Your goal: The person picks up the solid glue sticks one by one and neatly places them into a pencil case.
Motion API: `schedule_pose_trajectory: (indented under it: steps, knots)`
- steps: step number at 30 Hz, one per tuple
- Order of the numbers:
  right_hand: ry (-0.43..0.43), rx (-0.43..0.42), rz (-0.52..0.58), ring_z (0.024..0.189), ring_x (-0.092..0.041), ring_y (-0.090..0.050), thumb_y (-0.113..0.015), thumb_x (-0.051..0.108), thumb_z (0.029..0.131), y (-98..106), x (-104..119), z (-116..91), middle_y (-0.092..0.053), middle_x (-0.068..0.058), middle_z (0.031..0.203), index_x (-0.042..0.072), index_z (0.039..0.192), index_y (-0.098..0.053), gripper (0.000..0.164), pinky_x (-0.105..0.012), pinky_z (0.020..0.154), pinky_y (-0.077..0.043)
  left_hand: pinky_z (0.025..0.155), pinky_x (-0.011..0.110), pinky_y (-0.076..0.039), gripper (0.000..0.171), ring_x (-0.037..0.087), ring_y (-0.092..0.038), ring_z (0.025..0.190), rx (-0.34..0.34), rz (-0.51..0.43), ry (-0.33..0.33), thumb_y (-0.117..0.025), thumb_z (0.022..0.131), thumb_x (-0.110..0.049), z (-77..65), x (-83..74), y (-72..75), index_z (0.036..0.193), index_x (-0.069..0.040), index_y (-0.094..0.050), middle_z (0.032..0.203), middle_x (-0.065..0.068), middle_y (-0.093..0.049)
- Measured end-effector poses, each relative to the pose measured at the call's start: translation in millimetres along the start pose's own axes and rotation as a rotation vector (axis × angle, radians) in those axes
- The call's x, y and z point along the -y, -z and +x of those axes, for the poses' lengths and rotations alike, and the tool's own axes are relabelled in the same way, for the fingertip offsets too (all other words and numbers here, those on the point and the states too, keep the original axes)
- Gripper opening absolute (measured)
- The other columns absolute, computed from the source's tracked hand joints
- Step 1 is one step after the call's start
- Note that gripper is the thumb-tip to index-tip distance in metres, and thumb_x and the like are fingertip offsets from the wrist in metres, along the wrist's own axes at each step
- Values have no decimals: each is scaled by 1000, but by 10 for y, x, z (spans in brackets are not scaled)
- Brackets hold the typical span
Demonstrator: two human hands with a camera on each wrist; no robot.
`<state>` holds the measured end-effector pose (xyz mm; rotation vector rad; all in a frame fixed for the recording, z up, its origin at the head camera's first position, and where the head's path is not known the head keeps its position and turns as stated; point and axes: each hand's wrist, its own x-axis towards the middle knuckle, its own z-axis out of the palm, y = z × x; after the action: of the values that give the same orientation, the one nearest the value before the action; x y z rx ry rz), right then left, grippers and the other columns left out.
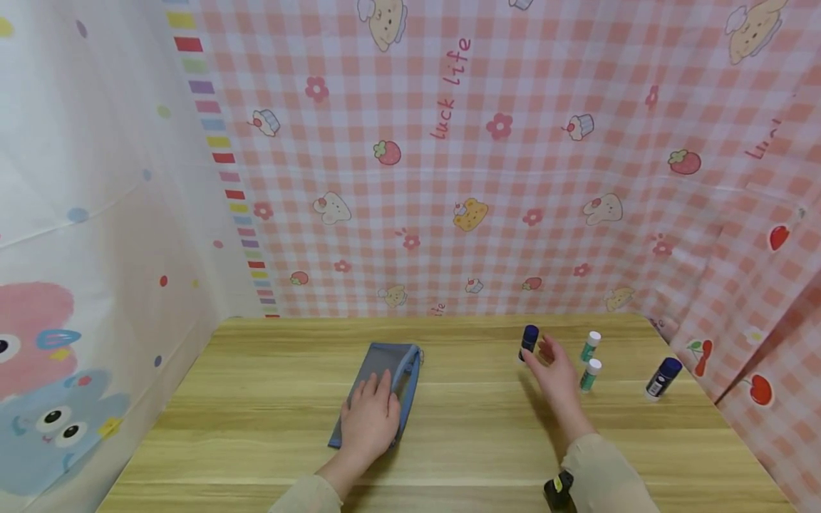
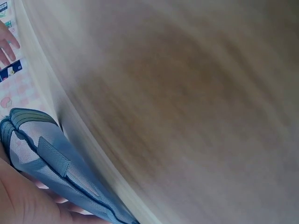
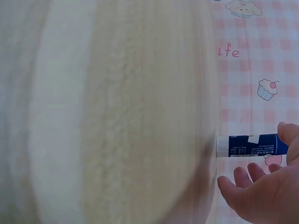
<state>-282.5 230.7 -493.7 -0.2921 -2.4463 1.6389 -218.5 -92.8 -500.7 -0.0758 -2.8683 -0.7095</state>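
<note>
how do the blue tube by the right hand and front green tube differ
The blue tube is dark-capped, the green tube white-capped. The right hand is at the blue tube; nothing holds the green tube. The blue tube stands farther back than the green tube. Both stand upright on the table.

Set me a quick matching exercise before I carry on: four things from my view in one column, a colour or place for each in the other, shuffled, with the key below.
Things:
1. Pouch
2. Right hand
3. Pair of small tubes
4. Left hand

Colours and places:
A. At a standing dark blue tube
B. Lying on the pouch
C. Green with white caps
D. Grey with blue trim

Pairs: 1-D, 2-A, 3-C, 4-B
</note>
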Motion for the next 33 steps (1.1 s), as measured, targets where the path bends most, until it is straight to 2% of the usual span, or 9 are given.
schedule_pose_trajectory:
  steps: [4, 15, 22, 33]
  knots:
    - [6, -18, 41, 133, -43, -42, -62, 18, 98, -25, 13, 22, -41, -31, 146, -6, 149, -32, 64, -47, 109, -36, 97, 76, -30, 46, 46, -42, 132, -1, -1, 2, -44, 101, -24, 2, -4, 3, 142, -6, -54, 143, 23, -50]
    - [-3, -66, 44, 131, -41, -45, -62, 15, 98, -81, 11, 144, -46, -29, 141, -4, 144, -41, 55, -47, 109, -37, 97, 76, -30, 47, 46, -42, 132, 7, -4, 0, -43, 101, -25, 2, 5, 6, 143, -7, -52, 144, 23, -49]
    - [-31, -64, 43, 129, -40, -46, -60, 14, 99, -87, 3, 187, -48, -29, 138, -6, 142, -42, 51, -48, 108, -38, 98, 75, -30, 47, 46, -41, 133, 14, -9, 5, -44, 102, -26, -2, 10, -12, 144, -7, -51, 145, 23, -48]
    - [-17, -62, 15, 125, -40, -48, -58, 12, 100, -122, -13, 212, -51, -29, 134, -7, 137, -46, 44, -48, 106, -39, 96, 76, -30, 46, 46, -42, 132, 2, -3, -11, -44, 102, -26, -6, 16, -4, 144, -7, -52, 144, 23, -49]
